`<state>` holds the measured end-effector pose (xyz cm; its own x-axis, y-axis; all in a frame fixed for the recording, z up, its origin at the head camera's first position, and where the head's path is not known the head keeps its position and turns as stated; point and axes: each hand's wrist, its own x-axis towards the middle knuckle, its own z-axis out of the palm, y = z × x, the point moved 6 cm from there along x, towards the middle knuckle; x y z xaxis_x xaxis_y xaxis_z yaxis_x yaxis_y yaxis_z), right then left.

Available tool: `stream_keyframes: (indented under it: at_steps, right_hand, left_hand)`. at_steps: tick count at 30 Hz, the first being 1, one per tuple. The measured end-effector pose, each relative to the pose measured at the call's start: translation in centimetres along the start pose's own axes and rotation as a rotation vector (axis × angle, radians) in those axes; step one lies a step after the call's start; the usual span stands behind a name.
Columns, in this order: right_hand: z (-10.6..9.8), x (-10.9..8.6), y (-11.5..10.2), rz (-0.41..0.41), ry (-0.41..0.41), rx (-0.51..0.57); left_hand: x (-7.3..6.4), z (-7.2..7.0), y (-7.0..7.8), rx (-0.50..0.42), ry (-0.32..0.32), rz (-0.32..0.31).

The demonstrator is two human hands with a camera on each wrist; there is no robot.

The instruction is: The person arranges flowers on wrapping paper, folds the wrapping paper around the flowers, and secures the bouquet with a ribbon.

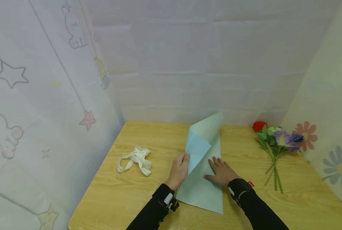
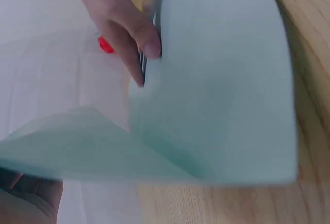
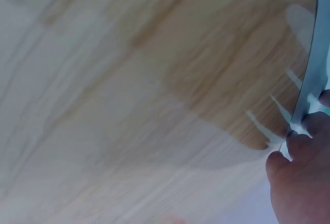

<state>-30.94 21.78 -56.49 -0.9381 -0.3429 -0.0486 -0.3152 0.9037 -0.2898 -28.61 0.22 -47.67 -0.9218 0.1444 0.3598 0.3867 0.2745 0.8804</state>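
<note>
Paper sheet (image 1: 202, 195): on the counter (image 1: 102, 198), between the two hands, its near part lying flat, pale green on the upward side
Raised fold (image 1: 197, 149): the far part curls up off the counter and over, showing a light blue face beside a pale green one
Left hand (image 1: 179, 168): grasping the left edge of the raised fold, thumb uppermost and fingers curled behind the paper
Right hand (image 1: 222, 173): grasping nothing, palm down with fingers spread across the right side of the sheet
Forearms: both reach in from the near edge, in black sleeves (image 1: 263, 210), angled toward each other, a black strap (image 1: 163, 195) round each wrist
Ribbon (image 1: 137, 156): white with dark lettering, in loose loops left of the paper
Artificial flowers (image 1: 283, 139): red, whitish, purple and dark blue heads, lying right of the paper, green stems pointing toward the near side
</note>
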Motion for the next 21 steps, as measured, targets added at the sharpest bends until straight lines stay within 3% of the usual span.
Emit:
stream_keyframes:
  at_steps: [5, 10, 14, 21]
  right_hand:
    - [-0.5, -0.4, 0.0, 0.008, 0.013, -0.024]
    - [-0.5, -0.5, 0.5, 0.019, -0.004, 0.039]
    - [-0.5, -0.8, 1.8, 0.021, -0.016, 0.029]
    - [-1.4, -1.5, 4.7, 0.057, -0.029, 0.025]
  left_hand:
    - [-0.1, -1.9, -1.1, -0.038, 0.087, 0.007]
    - [-0.4, -3.6, -2.1, -0.051, 0.135, -0.014]
    - [-0.7, -5.2, -2.9, -0.099, 0.188, -0.078]
    - [-0.3, -7.2, -4.6, -0.28, 0.25, -0.237]
